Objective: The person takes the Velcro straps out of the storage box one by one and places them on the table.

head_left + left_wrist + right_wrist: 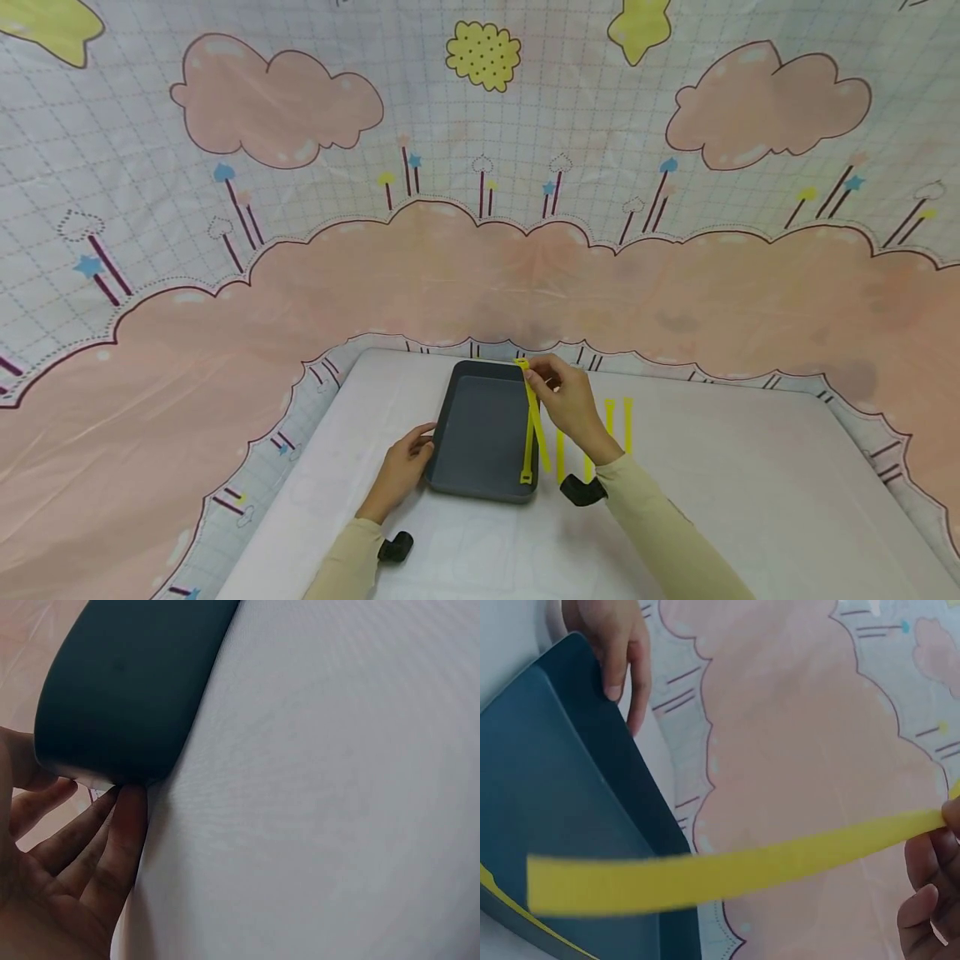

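Note:
A dark grey rectangular tray (480, 433) stands on the white table. My left hand (405, 467) holds it by the left side, with fingers against the rim and wall, as the left wrist view also shows. Over the tray's right rim, my right hand (566, 404) pinches a yellow flat strap (735, 874) near its slotted end, and the free end hangs toward me. Another yellow strap (527, 454) lies along the tray's right side, its slotted end toward me.
Several more yellow straps (628, 425) lie on the white table (720, 492) to the right of the tray, partly hidden by my right hand and wrist. Behind the table hangs a patterned cloth (450, 275) with clouds and stars.

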Available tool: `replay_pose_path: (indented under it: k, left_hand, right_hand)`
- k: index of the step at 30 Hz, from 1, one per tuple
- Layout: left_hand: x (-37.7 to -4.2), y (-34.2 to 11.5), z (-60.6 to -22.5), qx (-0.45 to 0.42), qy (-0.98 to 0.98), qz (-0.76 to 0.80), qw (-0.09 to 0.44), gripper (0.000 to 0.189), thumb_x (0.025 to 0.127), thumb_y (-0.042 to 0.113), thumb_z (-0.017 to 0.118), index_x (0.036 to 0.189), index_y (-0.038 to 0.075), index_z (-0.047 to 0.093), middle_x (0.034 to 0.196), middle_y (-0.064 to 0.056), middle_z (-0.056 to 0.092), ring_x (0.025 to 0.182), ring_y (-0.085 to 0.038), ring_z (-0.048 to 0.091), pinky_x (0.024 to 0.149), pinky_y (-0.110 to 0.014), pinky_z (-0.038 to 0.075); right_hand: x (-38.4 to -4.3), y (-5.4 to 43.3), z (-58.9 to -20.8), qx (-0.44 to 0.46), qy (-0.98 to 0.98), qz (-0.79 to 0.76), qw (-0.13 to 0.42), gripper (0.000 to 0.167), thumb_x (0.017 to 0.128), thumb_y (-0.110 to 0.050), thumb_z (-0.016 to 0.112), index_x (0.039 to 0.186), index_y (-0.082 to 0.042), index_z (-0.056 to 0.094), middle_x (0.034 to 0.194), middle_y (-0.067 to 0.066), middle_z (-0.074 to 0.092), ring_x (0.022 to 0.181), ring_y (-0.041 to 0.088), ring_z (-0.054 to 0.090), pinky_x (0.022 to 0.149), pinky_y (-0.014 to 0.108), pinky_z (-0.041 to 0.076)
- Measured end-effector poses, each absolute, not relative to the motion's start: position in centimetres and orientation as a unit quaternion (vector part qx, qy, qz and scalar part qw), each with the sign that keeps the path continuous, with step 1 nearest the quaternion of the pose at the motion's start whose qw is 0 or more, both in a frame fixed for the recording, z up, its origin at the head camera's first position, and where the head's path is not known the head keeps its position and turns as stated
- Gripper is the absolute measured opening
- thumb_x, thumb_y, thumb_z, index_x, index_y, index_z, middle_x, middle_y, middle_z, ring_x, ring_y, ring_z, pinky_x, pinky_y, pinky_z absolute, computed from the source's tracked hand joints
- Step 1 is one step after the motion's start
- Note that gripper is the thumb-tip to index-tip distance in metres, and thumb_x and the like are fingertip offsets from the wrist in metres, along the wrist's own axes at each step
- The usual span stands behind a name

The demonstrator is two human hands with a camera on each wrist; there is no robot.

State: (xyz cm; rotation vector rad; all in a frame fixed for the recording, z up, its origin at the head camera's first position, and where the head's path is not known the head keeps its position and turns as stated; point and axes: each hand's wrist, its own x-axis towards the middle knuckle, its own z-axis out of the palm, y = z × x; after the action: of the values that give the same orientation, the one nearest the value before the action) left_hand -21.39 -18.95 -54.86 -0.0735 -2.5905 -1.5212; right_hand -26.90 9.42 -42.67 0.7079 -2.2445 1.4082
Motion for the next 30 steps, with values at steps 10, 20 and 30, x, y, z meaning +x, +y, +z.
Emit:
replay_pose_path:
  k: [10,20,30]
  left_hand:
    - [-21.7,-19.0,-55.3,-0.018,-0.859,-0.507,0.066,0.039,0.099,0.013,0.056,0.138,0.013,0.057,0.121,-0.018,0.068,0.112,-0.033,0.066,0.093,-0.048,0.053]
    - [-21.8,-19.0,-55.4,-0.023,-0.865,-0.495,0.077,0.038,0.099,0.012,0.057,0.137,0.011,0.057,0.119,-0.017,0.069,0.109,-0.032,0.067,0.092,-0.046,0.054]
    - [-21.9,-18.8,-55.1,-0.021,-0.863,-0.499,0.076,0.037,0.098,0.009,0.057,0.136,0.009,0.058,0.119,-0.02,0.069,0.11,-0.034,0.067,0.094,-0.047,0.054]
  right_hand:
    - [-27.0,11.6,-42.5,0.146,-0.792,0.581,0.118,0.02,0.094,-0.01,0.065,0.11,0.002,0.065,0.092,0.022,0.066,0.065,0.017,0.06,0.052,0.03,0.053]
    - [-27.3,14.6,-42.6,0.092,-0.766,0.627,0.106,0.023,0.095,-0.011,0.064,0.113,0.003,0.063,0.091,0.007,0.065,0.064,0.008,0.059,0.054,0.027,0.053]
    - [-27.7,17.8,-44.6,0.067,-0.752,0.641,0.141,0.023,0.096,-0.014,0.063,0.113,0.0,0.061,0.084,-0.013,0.062,0.064,0.005,0.058,0.052,0.023,0.05]
